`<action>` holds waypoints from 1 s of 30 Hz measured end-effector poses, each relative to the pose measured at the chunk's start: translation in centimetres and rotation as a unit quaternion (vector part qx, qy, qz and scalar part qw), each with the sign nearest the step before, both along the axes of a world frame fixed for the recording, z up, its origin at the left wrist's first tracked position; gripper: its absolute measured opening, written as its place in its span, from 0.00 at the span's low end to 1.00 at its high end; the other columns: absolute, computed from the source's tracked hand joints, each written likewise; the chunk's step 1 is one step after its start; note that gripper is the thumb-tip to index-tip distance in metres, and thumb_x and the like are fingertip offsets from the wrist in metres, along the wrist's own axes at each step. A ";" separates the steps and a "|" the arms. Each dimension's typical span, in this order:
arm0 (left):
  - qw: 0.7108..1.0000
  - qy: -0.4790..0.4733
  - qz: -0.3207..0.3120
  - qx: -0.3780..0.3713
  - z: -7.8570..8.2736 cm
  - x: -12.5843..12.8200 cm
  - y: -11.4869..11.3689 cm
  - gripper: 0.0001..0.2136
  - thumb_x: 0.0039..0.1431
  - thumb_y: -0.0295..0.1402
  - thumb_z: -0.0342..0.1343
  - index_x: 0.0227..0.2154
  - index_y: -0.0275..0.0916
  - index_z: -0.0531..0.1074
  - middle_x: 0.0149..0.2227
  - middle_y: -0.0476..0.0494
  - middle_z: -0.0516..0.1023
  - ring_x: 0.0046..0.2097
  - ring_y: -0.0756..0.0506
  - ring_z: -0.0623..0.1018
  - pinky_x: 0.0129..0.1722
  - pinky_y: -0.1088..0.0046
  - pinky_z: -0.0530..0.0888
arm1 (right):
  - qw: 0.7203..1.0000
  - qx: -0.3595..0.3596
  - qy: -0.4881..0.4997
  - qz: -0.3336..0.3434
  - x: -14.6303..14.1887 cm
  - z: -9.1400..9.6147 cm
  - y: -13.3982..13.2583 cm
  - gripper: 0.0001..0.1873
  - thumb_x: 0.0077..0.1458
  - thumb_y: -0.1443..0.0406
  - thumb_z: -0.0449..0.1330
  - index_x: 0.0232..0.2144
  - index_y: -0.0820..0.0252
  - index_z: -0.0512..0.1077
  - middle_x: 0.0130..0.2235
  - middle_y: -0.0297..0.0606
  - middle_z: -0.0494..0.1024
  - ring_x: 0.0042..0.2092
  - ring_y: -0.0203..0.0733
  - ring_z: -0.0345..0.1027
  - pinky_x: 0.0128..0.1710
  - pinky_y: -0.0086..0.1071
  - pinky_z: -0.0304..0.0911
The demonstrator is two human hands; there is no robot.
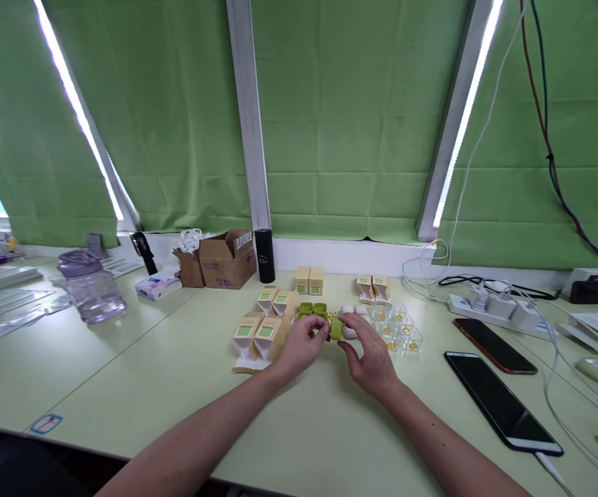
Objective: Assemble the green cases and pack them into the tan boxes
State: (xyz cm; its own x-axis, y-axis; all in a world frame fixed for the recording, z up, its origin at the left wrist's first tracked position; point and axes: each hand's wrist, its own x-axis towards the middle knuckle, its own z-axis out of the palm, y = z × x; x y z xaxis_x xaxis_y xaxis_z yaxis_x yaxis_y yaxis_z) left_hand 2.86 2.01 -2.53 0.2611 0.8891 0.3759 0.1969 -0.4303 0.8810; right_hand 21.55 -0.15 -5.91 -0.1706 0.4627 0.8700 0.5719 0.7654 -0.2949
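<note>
My right hand (369, 359) grips a small green case (335, 329) between thumb and fingers, just above the table. Close beside it, my left hand (302, 343) has thumb and forefinger pinched together; what sits between them is hidden. Several green open cases (312, 308) stand just behind my left fingers. White rounded pieces (349, 331) lie behind and partly under my right hand. To the right stand several clear plastic cups (411, 339) with gold-coloured bottoms. Kraft-paper boxes (266, 333) with green labels and open flaps lie left of my left hand.
More small kraft boxes stand behind (309, 279) and at the back right (373, 288). Farther left are a cardboard box (228, 261), black cylinder (264, 256), tissue pack (158, 285) and water bottle (92, 288). Two phones (503, 402), cables and a power strip (498, 314) lie right.
</note>
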 end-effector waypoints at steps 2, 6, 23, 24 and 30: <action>1.000 -0.006 -0.005 -0.006 0.0 0.0 0.0 0.12 0.64 0.43 0.57 0.32 0.39 0.74 0.32 0.45 0.77 0.36 0.44 0.76 0.40 0.68 0.72 | 1.000 0.002 0.001 -0.002 0.0 0.0 0.0 0.29 0.64 0.71 0.58 0.65 0.53 0.66 0.58 0.46 0.79 0.61 0.55 0.74 0.59 0.52 0.75; 1.000 -0.003 0.000 -0.001 -0.1 0.1 0.0 0.11 0.63 0.42 0.58 0.33 0.39 0.74 0.33 0.44 0.77 0.38 0.44 0.77 0.40 0.68 0.72 | 1.000 0.007 0.002 -0.002 -0.1 0.0 0.0 0.29 0.64 0.71 0.57 0.65 0.52 0.66 0.58 0.46 0.80 0.61 0.53 0.74 0.59 0.51 0.75; 1.000 0.002 0.010 -0.002 0.2 0.4 -0.1 0.09 0.64 0.39 0.56 0.32 0.40 0.72 0.32 0.46 0.77 0.36 0.45 0.76 0.38 0.70 0.73 | 1.000 0.001 -0.005 0.001 0.0 -0.1 0.2 0.27 0.64 0.72 0.56 0.64 0.53 0.67 0.58 0.46 0.80 0.61 0.53 0.74 0.59 0.52 0.75; 1.000 0.002 0.012 -0.002 0.2 0.4 -0.1 0.09 0.64 0.39 0.56 0.32 0.39 0.72 0.32 0.46 0.77 0.35 0.45 0.76 0.38 0.70 0.73 | 1.000 0.000 -0.004 0.002 0.0 -0.1 0.3 0.27 0.64 0.72 0.56 0.63 0.53 0.67 0.57 0.46 0.80 0.60 0.53 0.74 0.59 0.52 0.75; 1.000 0.003 0.022 -0.007 0.3 0.5 -0.2 0.12 0.64 0.42 0.56 0.31 0.40 0.72 0.31 0.47 0.77 0.34 0.46 0.76 0.36 0.70 0.73 | 1.000 -0.003 -0.001 0.003 -0.1 -0.1 0.3 0.26 0.65 0.72 0.56 0.63 0.52 0.67 0.57 0.45 0.80 0.60 0.53 0.75 0.59 0.51 0.75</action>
State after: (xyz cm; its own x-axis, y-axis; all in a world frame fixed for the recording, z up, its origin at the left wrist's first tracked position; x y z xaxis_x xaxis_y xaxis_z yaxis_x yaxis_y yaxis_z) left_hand 3.35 1.78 -2.27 0.2238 0.9049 0.3621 0.2208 -0.4089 0.8855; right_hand 21.49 0.13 -6.02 -0.1755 0.4673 0.8665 0.5689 0.7665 -0.2981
